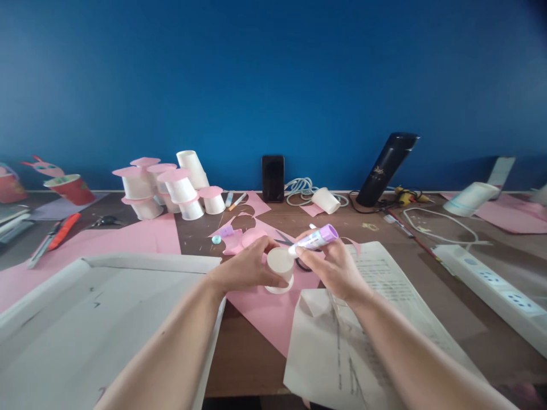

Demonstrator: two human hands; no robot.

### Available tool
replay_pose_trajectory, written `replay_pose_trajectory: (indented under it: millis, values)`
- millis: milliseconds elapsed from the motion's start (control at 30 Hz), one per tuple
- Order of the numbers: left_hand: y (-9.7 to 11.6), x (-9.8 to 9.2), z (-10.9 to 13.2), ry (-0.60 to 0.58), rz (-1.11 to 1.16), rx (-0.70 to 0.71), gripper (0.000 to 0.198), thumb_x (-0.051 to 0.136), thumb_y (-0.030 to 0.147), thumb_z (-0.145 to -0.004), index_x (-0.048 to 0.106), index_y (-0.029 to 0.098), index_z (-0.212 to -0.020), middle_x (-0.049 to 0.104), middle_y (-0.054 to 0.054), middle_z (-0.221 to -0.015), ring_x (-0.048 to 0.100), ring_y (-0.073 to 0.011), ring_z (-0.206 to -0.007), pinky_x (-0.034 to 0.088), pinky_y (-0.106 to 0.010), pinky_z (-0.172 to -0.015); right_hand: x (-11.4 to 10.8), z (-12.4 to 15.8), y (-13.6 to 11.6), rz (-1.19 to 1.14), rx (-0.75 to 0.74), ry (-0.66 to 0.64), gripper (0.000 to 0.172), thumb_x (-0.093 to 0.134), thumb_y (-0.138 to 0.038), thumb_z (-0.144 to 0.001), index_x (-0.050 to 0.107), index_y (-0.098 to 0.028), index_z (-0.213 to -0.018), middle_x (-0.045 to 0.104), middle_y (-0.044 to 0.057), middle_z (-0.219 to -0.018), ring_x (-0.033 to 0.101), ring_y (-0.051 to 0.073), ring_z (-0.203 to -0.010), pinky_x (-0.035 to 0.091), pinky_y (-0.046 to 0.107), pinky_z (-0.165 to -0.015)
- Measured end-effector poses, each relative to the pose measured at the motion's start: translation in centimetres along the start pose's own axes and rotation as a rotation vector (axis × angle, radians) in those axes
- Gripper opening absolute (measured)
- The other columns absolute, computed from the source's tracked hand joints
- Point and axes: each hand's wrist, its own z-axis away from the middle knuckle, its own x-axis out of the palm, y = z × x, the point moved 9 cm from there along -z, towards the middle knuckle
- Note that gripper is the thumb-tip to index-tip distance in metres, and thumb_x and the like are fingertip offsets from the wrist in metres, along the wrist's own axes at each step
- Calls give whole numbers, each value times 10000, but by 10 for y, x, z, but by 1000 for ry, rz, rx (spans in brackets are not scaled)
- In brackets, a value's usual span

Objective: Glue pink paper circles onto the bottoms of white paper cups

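Observation:
Upside down on pink paper stands a white paper cup, its flat base facing up. My left hand is wrapped round the cup from the left, thumb at the near side. My right hand grips a purple-and-white glue stick, whose tip touches or hovers just by the right edge of the cup's base. Scissors lie partly hidden behind my right hand. A small blue cap and pink scraps rest beyond my left hand.
White cups with pink paper tops are stacked at the back left. A phone and a black bottle lean on the blue wall. A power strip lies right; large white paper left; printed sheets sit under my right arm.

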Motion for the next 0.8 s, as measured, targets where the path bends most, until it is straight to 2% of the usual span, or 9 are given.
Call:
replay_pose_trajectory:
  millis: [67, 200, 267, 367, 467, 533, 667, 800]
  values:
    - [8, 0, 2, -13, -2, 60, 596, 734, 413, -628, 509, 243, -1153, 576, -65, -1124, 598, -241, -943, 507, -348, -723, 2, -1, 1, 54, -14, -13, 92, 537, -248, -804, 597, -199, -755, 566, -13, -717, 519, 148, -667, 399, 264, -612]
    - [18, -2, 5, -38, -19, 168, 538, 688, 327, -679, 518, 253, -1184, 569, -58, -1170, 542, -256, -1099, 457, -386, -906, -6, -2, 8, 124, 7, 59, 97, 544, -247, -777, 581, -202, -699, 570, -16, -681, 524, 156, -662, 392, 269, -609]
    - [14, -4, 4, -16, -13, 142, 627, 717, 355, -648, 485, 261, -1223, 546, -63, -1208, 537, -268, -1112, 463, -395, -902, -6, -2, 9, 77, 27, 63, 109, 545, -282, -790, 599, -196, -750, 600, -2, -722, 549, 167, -688, 407, 276, -625]
    - [5, -4, 1, 33, 3, 66, 743, 776, 415, -563, 459, 251, -1216, 533, -72, -1201, 574, -269, -1041, 504, -376, -806, -6, -1, 4, -1, 19, 60, 146, 559, -318, -797, 616, -187, -827, 620, 18, -764, 564, 176, -710, 424, 285, -639]
    - [3, 0, 0, 28, 17, 38, 680, 773, 432, -564, 488, 240, -1151, 558, -64, -1118, 602, -254, -959, 518, -337, -686, -3, 1, -2, -9, -2, 36, 147, 576, -311, -790, 621, -191, -862, 624, 19, -799, 564, 173, -720, 430, 284, -647]
    - [4, 2, 1, 6, 20, 37, 622, 751, 421, -598, 504, 245, -1141, 573, -56, -1090, 605, -254, -951, 515, -329, -663, 1, 1, -2, 20, -7, -2, 114, 559, -290, -802, 617, -196, -830, 613, 5, -783, 555, 161, -710, 423, 275, -641]
    - [15, -1, 3, -9, -19, 123, 555, 716, 335, -638, 536, 251, -1156, 582, -47, -1148, 580, -261, -1036, 485, -375, -829, -1, -1, 3, 102, -14, 10, 102, 549, -247, -795, 591, -194, -718, 580, -15, -706, 536, 153, -683, 404, 270, -625]
    - [12, -5, 1, 30, -17, 141, 647, 751, 378, -610, 506, 263, -1198, 545, -60, -1225, 535, -279, -1123, 452, -395, -906, -3, -1, 5, 35, -2, 33, 130, 549, -301, -819, 612, -190, -794, 610, 3, -760, 564, 168, -719, 424, 279, -648]
